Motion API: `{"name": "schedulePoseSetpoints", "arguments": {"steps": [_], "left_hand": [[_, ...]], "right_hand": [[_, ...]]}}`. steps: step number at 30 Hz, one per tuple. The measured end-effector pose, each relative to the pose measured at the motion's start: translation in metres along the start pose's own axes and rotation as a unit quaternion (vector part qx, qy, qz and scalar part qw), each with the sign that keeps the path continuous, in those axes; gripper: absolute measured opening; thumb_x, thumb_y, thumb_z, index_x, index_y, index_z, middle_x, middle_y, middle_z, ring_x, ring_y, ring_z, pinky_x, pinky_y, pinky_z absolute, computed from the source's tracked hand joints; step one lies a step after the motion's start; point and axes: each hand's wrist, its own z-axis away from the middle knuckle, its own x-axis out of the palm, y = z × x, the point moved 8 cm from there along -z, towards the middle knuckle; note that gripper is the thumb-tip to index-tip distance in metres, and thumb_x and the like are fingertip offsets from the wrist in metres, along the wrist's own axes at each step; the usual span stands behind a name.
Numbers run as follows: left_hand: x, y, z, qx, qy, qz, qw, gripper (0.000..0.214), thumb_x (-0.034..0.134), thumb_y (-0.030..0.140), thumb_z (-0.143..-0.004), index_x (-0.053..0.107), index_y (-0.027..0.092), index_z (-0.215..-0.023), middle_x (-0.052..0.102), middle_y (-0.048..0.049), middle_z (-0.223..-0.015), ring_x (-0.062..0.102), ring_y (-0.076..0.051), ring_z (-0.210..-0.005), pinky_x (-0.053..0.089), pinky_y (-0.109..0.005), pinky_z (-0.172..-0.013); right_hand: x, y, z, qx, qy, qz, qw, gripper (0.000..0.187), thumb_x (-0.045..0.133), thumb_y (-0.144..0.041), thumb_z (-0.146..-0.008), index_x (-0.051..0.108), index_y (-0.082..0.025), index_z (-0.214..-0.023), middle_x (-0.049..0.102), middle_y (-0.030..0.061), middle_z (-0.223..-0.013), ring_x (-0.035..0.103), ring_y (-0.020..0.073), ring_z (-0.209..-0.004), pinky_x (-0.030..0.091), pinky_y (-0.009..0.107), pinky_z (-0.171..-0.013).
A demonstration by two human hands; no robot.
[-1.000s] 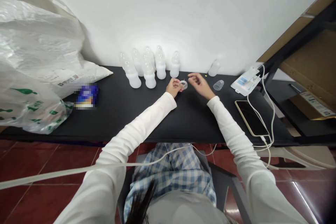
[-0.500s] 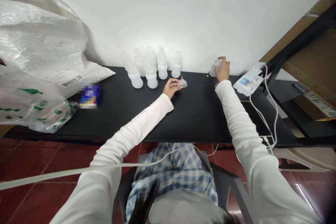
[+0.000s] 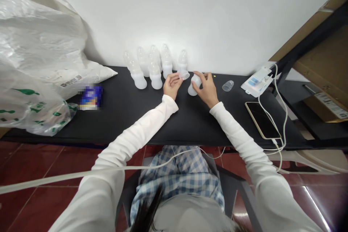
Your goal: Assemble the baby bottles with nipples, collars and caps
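My left hand pinches a clear bottle nipple by its rim, tilted above the black table. Just to its right, my right hand is wrapped round a small white bottle that stands on the table or close over it. The two held things are a short gap apart. Behind them, several white bottles with clear domed caps stand by the wall, among them a single bottle and a front one. A loose clear cap lies to the right of my right hand.
A phone with a white cable and a white-and-blue package lie on the right. At the left are large plastic bags and a blurred blue packet. A cardboard box sits on the right-hand shelf.
My right hand has come left from the far right with the white bottle, leaving the clear cap in view. My left hand has shifted slightly left and tipped the nipple.
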Motion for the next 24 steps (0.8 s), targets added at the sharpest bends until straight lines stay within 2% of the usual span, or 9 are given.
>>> {"name": "schedulePoseSetpoints", "arguments": {"steps": [3, 8, 12, 15, 19, 22, 24], "left_hand": [[0.004, 0.014, 0.007, 0.017, 0.002, -0.034, 0.999, 0.048, 0.08, 0.055, -0.072, 0.063, 0.024, -0.105, 0.07, -0.0068, -0.115, 0.067, -0.021, -0.115, 0.053, -0.037, -0.104], [0.022, 0.034, 0.023, 0.066, -0.044, -0.084, 0.993, 0.043, 0.07, 0.057, -0.082, 0.065, 0.025, -0.109, 0.067, -0.0071, -0.123, 0.061, -0.025, -0.127, 0.052, -0.043, -0.109], [0.037, 0.046, 0.032, 0.122, -0.094, -0.118, 0.981, 0.036, 0.064, 0.054, -0.088, 0.066, 0.026, -0.111, 0.064, -0.0074, -0.13, 0.057, -0.026, -0.132, 0.049, -0.046, -0.111], [0.045, 0.051, 0.033, 0.131, -0.129, -0.125, 0.975, 0.037, 0.067, 0.051, -0.087, 0.065, 0.026, -0.114, 0.061, -0.0085, -0.135, 0.052, -0.029, -0.137, 0.046, -0.051, -0.113], [0.048, 0.04, 0.029, 0.099, -0.129, -0.129, 0.978, 0.053, 0.074, 0.047, -0.081, 0.056, 0.025, -0.126, 0.049, -0.0126, -0.147, 0.04, -0.033, -0.146, 0.042, -0.052, -0.114], [0.052, 0.018, 0.027, 0.078, -0.142, -0.135, 0.978, 0.08, 0.081, 0.04, -0.074, 0.039, 0.024, -0.14, 0.037, -0.0164, -0.156, 0.039, -0.033, -0.147, 0.037, -0.052, -0.118], [0.054, -0.003, 0.024, 0.044, -0.161, -0.148, 0.975, 0.091, 0.086, 0.035, -0.067, 0.033, 0.023, -0.14, 0.038, -0.0182, -0.154, 0.042, -0.033, -0.145, 0.035, -0.051, -0.118]], "right_hand": [[0.001, -0.007, 0.004, 0.007, -0.005, -0.012, 1.0, 0.047, 0.05, -0.052, -0.094, 0.056, -0.03, -0.135, 0.048, 0.01, -0.112, 0.054, 0.0289, -0.108, 0.048, 0.051, -0.099], [-0.004, -0.01, 0.009, 0.033, 0.023, -0.063, 0.997, 0.049, 0.034, -0.061, -0.097, 0.053, -0.035, -0.134, 0.046, 0.0108, -0.125, 0.046, 0.0321, -0.122, 0.038, 0.06, -0.108], [-0.009, -0.013, 0.01, 0.028, 0.036, -0.078, 0.996, 0.05, 0.024, -0.062, -0.1, 0.051, -0.038, -0.134, 0.045, 0.0091, -0.132, 0.045, 0.0296, -0.127, 0.037, 0.058, -0.11], [-0.013, -0.014, 0.008, 0.022, 0.037, -0.08, 0.996, 0.05, 0.026, -0.062, -0.099, 0.052, -0.036, -0.133, 0.048, 0.0096, -0.129, 0.046, 0.0301, -0.127, 0.039, 0.058, -0.109], [-0.022, 0.003, 0.005, 0.054, 0.089, -0.102, 0.989, 0.05, 0.036, -0.061, -0.097, 0.05, -0.032, -0.135, 0.049, 0.011, -0.128, 0.047, 0.0304, -0.127, 0.041, 0.057, -0.107], [-0.022, 0.022, 0.002, 0.079, 0.123, -0.126, 0.981, 0.051, 0.041, -0.059, -0.096, 0.045, -0.029, -0.137, 0.049, 0.0114, -0.131, 0.049, 0.0285, -0.127, 0.047, 0.051, -0.103], [-0.019, 0.033, 0.001, 0.092, 0.132, -0.151, 0.975, 0.051, 0.044, -0.057, -0.094, 0.043, -0.029, -0.136, 0.05, 0.0107, -0.132, 0.051, 0.0263, -0.126, 0.049, 0.047, -0.1]]}}
